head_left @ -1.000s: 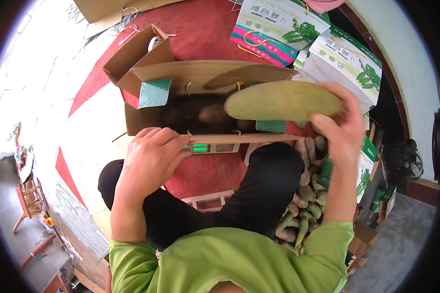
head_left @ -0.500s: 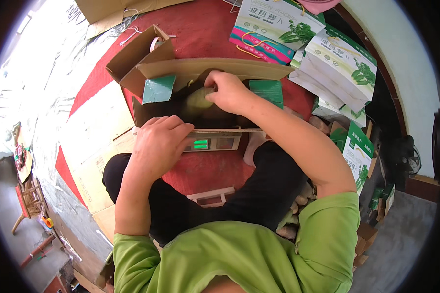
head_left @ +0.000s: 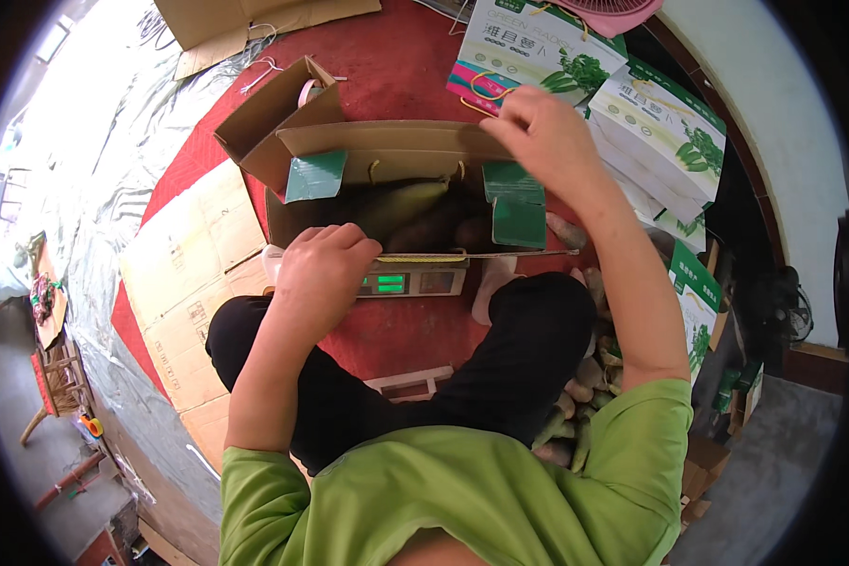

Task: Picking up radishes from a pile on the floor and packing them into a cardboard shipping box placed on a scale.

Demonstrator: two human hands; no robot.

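Observation:
An open cardboard box (head_left: 297, 215) with green inner flaps (head_left: 316, 176) sits on a digital scale (head_left: 434, 282) with a lit green display. Inside lie several radishes; a pale green radish (head_left: 410, 206) shows best, the others are dark in shadow. My left hand (head_left: 323, 274) has its fingers bent over the near rim of the box at the left, gripping it. Above the far right corner is my right hand (head_left: 549, 141), its fingers bent and thumb apart, with nothing visible in it. It covers the end of the box's far flap.
White and green gift boxes (head_left: 656, 141) are stacked at far right, beside a pink fan (head_left: 613, 11). Several loose radishes (head_left: 575, 391) lie by my right leg. A smaller carton with a tape roll (head_left: 308, 91) stands behind the box; flattened cardboard (head_left: 193, 274) lies left.
My right hand has let go of the pale green radish and risen out of the box to the far right. The radish now lies inside. My left hand stays on the rim.

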